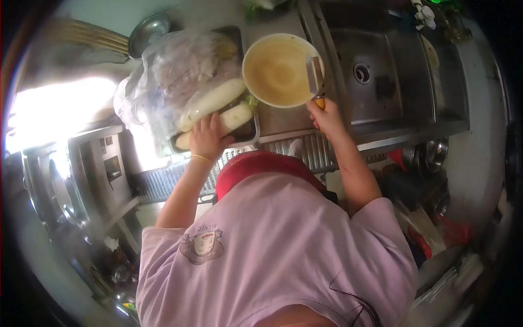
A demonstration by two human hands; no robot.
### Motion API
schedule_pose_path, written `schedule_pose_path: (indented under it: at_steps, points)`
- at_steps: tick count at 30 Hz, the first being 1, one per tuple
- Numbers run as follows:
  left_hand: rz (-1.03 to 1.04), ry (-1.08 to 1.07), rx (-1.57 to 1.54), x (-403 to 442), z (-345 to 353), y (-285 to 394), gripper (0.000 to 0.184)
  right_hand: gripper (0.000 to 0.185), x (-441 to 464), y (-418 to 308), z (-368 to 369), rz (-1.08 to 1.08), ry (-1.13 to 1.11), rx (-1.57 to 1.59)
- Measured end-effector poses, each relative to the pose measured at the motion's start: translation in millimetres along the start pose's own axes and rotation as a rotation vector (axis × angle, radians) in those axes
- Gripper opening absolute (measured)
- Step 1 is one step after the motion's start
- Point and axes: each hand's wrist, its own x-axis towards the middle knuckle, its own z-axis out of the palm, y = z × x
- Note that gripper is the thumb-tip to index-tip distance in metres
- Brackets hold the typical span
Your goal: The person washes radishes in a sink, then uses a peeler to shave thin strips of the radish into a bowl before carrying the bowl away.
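Radish [238,116], white, long and smooth, is held down by the left hand [206,136], palm down with bent fingers, left of the round, tan bowl [278,71]. Over the bowl's right rim, a flat, shiny tool [312,76] is held by its yellow handle in the closed right hand [327,116]. Left of the bowl, a crinkly, see-through bag [163,71] is seen on a metal tray [251,133].

Blown-out white glare at left, dim sink [385,103], hazy softness, fisheye-curved edges, dark corners
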Motion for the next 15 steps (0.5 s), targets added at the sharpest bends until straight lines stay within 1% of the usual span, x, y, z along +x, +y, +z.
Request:
schedule_pose_path:
  at_steps: [1,3,4,5,7,8,9,12,13,15]
  points:
    - [-0.045,-0.02,0.065,4.3,0.2,5.0,0.08,0.024,3.2,10.9,-4.3,-0.14,0.04,-0.043]
    - [-0.115,-0.031,0.096,12.6,-2.3,17.6,0.077,0.022,7.4,31.4,-10.2,-0.419,0.117,-0.128]
    - [-0.151,-0.038,0.109,15.4,-3.2,22.7,0.075,0.022,2.7,29.6,-13.5,-0.403,0.064,-0.086]
    - [-0.175,-0.014,0.067,17.2,0.2,20.7,0.067,0.022,-2.4,26.8,-15.6,-0.387,0.013,-0.047]
    - [-0.163,0.046,-0.021,9.4,-5.8,21.6,0.061,0.022,-18.9,8.5,-26.4,-0.333,-0.07,0.02]
    - [-0.152,0.083,-0.06,8.8,-11.8,20.4,0.058,0.022,-31.9,-7.0,-31.8,-0.297,-0.101,0.053]
    - [-0.153,0.168,-0.082,7.4,-14.3,17.7,0.057,0.022,-40.4,-14.8,-34.0,-0.261,-0.137,0.089]
    - [-0.121,0.341,-0.4,8.6,-38.0,-4.5,0.056,0.015,-35.7,-11.3,-51.0,-0.321,-0.126,0.027]
    - [-0.123,0.326,-0.721,9.4,-53.5,-5.9,0.055,0.015,-34.2,-11.2,-55.4,-0.302,-0.148,0.043]
    - [-0.11,0.251,-1.228,10.2,-86.0,-10.6,0.054,0.016,-35.6,-12.0,-60.0,-0.26,-0.175,0.076]
